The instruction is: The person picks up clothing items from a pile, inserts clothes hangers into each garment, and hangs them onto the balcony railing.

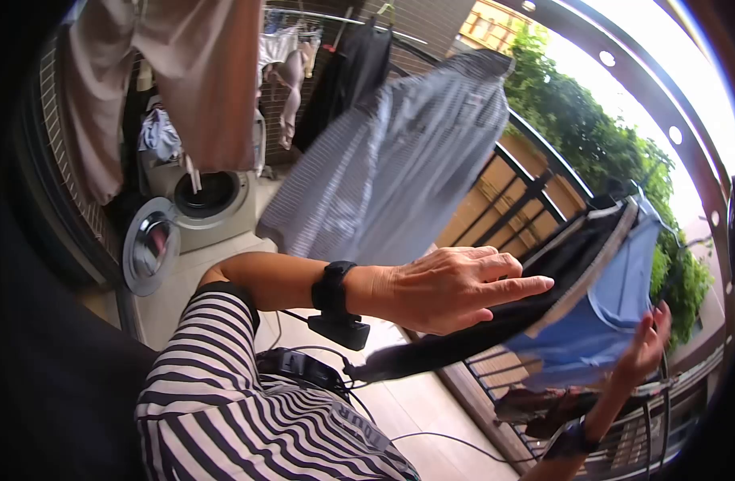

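The blue top (620, 280) hangs just beside the dark garment (577, 250). The left hand (448, 287), before that garment, has fingers loosely extended, empty; the right hand's (645, 346) hold I can't tell (blur). The bulky wristband (333, 295) might snag the dark garment.

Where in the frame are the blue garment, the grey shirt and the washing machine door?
Blue garment (580, 330): head view, middle of its fabric.
Grey shirt (391, 164): head view, middle of its hanging body.
Washing machine door (153, 244): head view, its round centre.
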A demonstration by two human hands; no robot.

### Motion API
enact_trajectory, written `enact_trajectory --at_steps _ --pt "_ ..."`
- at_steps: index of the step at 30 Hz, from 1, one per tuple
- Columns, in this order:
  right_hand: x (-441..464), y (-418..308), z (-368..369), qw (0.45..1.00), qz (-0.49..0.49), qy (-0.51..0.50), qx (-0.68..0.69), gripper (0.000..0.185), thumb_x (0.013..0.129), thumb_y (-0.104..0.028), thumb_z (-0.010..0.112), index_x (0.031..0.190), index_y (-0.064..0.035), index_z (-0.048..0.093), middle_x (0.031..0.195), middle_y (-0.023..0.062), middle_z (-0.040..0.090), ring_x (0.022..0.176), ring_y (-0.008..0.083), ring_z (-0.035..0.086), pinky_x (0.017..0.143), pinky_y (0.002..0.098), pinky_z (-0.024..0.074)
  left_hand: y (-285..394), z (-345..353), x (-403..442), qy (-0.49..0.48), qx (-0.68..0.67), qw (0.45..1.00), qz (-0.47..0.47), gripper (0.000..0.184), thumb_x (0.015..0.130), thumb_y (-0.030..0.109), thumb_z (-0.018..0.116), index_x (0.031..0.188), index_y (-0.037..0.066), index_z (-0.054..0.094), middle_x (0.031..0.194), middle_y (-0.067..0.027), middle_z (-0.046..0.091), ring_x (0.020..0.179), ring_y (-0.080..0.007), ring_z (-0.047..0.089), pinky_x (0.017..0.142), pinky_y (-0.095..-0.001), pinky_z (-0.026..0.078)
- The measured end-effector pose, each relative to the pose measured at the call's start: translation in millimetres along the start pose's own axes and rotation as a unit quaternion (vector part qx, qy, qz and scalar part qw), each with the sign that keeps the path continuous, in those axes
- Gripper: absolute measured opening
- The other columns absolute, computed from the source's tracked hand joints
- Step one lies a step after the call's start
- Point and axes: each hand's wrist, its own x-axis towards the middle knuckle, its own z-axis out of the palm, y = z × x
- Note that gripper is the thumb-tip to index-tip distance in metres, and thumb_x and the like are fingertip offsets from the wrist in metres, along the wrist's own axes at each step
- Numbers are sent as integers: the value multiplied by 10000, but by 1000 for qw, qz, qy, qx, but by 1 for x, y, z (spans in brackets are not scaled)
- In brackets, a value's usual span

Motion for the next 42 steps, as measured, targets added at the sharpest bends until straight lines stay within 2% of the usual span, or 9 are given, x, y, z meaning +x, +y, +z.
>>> enact_trajectory --at_steps 3,5,6,9,14,19,27,33,42 --pt "-55 -119 0 943 -97 146 -284 399 980 -197 524 1334 -20 469 1337 144 494 1138 268 538 994 402 421 -12 -41 -17 50 27 998 9 703 714 6 738 1359 92 473 1095 -101 562 869 -254 600 768 -361 507" --pt "-100 -162 10 937 -207 170 -226 260 947 -106 545 1175 13 580 1181 191 582 1049 261 596 943 375 469 -18 -78 -33 93 43 994 20 373 756 -10 700 1120 34 632 1021 -107 609 899 -251 612 748 -338 522" --pt "-123 -202 15 942 -241 102 -210 216 900 -213 618 955 -4 620 998 192 579 933 329 591 856 453 496 -17 -98 -40 107 61 992 28 324 764 -12 687 1081 32 639 1009 -110 611 889 -250 612 738 -335 522" --pt "-161 -243 54 915 -374 -137 59 112 863 -21 551 937 29 619 924 160 605 738 299 617 624 380 518 -23 -149 -67 174 105 979 5 269 760 -10 648 1019 60 668 969 -97 630 859 -244 609 746 -341 507" --pt "-176 -290 165 927 -186 -241 220 150 812 -57 632 934 12 687 871 179 638 756 305 647 646 383 509 -95 -219 -101 95 162 977 -106 303 858 131 645 1135 12 621 1152 -151 613 1031 -274 590 848 -344 481" --pt "-188 -324 274 729 92 -472 487 157 779 61 637 932 34 664 846 130 659 766 206 656 686 301 512 -181 -282 -171 153 -92 892 -415 481 864 31 625 1323 31 482 1313 -82 508 1106 -179 538 910 -302 480" --pt "-210 -354 422 531 151 -550 627 330 872 -58 634 1185 30 580 1240 149 543 1118 226 562 865 329 527 -179 -390 -262 360 -5 843 -400 688 811 -18 635 1421 36 322 1340 -114 436 1130 -188 504 984 -305 442" --pt "-188 -318 542 550 188 -536 612 499 903 -47 574 1372 -12 407 1275 121 501 1082 192 534 854 288 489 -124 -411 -256 389 170 810 -404 645 863 55 608 1431 39 303 1395 -158 411 1179 -228 503 965 -343 427" --pt "-121 -214 686 851 198 -249 418 338 907 -170 584 1198 2 577 1140 151 566 921 184 571 760 275 480 -59 -462 -247 383 526 632 -421 573 932 43 487 1453 26 251 1439 -136 377 1297 -256 425 1032 -353 378"
